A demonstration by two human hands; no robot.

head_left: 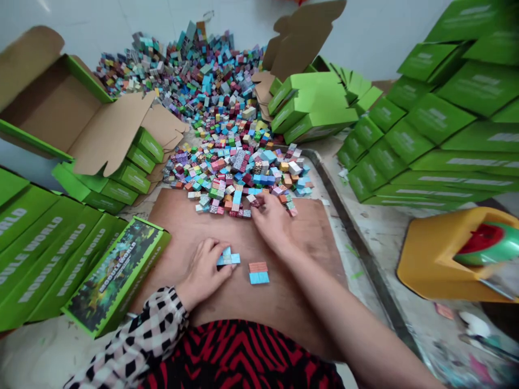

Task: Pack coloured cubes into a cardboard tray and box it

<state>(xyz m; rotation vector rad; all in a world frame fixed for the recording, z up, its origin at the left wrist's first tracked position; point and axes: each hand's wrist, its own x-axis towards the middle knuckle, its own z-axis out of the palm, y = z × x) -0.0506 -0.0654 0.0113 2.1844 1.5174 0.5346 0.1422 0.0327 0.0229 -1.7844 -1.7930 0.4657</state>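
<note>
Narrow is the grip of my left hand: thumb and fingers are closed around a few light blue blocks, low over the brown board, and the fingers hide a part of this group. My right hand is stretched forward to the near edge of a large pile of small coloured blocks. Its grip is also narrow, at a dark red and white block, but I cannot tell whether this block is held or only touched. Between my forearms, on the board, lies a small orange and blue group, apart from both hands; its orange part is on the far side, its blue part on the near side.

At the left edge of the board lies a green box with a dark picture on top, and next to it stands a row of green boxes. Farther back on the left, an open box shows its brown inside. On the right side rise stacked green boxes, and nearer to me is a yellow container.
</note>
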